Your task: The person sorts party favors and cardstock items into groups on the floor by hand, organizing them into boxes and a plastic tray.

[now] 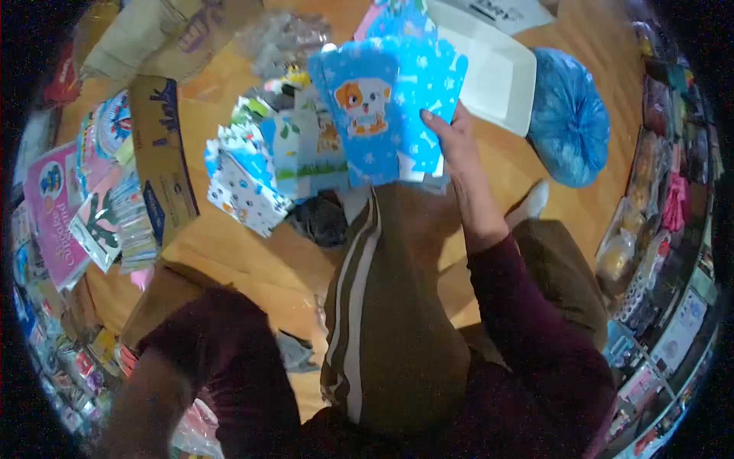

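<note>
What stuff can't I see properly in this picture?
All in the head view:
Left hand: not visible; the blurred left arm runs off the bottom edge.
Right hand: far side hidden by the blue puppy-print stack.
Blue bag: contents hidden by its plastic.
Small packets, lower left: too small, blurred.

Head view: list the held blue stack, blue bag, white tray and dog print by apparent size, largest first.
1. Blue stack, probably also nearest the camera
2. Blue bag and white tray: too alike to rank, with the tray partly hidden
3. Dog print
</note>
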Available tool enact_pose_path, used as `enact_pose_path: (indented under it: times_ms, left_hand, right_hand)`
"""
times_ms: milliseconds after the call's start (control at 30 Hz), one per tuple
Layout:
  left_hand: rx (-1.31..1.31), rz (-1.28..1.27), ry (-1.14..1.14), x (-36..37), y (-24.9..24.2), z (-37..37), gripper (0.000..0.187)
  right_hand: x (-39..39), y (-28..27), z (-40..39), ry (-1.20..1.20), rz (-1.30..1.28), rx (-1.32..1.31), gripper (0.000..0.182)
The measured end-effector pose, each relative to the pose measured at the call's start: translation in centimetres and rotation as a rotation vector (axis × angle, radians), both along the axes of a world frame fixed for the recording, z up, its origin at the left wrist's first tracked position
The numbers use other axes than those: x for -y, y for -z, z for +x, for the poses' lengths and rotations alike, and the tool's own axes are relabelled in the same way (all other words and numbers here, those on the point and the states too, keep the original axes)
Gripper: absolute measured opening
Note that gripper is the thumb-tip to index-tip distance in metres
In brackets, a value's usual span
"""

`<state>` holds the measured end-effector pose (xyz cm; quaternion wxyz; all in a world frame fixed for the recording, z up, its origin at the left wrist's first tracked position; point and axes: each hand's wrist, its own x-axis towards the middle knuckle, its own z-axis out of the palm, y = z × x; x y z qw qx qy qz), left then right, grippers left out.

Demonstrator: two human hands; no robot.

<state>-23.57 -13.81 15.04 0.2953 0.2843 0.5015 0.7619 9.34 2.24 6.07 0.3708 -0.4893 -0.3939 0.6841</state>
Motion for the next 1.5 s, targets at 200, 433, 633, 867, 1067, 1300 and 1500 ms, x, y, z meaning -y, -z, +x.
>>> enact_pose_path:
  times_ms: [200,433,633,867,1067,1300,1500]
  left_hand:
    - [0.012,-0.479,0.218,-7.5,4.1,7.6,0.034]
    - [0.551,-0.393,0.238,-4.5,9.0,9.1,0.034]
    - [0.668,-0.292,0.077,-3.0,10.3,8.1,0.034]
    - [0.651,-0.295,0.142,-4.4,9.5,8.5,0.032]
    - [0.626,-0.254,0.096,-4.1,10.0,7.6,0.032]
    - [0.659,-0.258,0.074,-4.1,10.2,8.2,0.033]
    - [0.683,-0.236,0.065,-3.6,11.6,6.9,0.034]
  right_hand:
    - [-0.6,-0.8,-4.0,-0.141,-0.034,-0.058,0.036]
    - [-1.9,1.1,-6.3,-0.341,0.276,0.016,0.036]
    - [-11.9,4.4,-3.1,0.206,0.221,0.585,0.047]
    - [-15.8,9.4,-5.9,0.101,0.352,1.027,0.069]
    - [-15.1,9.1,-4.8,0.038,0.382,1.112,0.057]
    - [-15.0,5.5,-4.0,-0.056,0.476,1.308,0.045]
    - [-15.4,6.7,6.2,0.141,0.396,1.371,0.04]
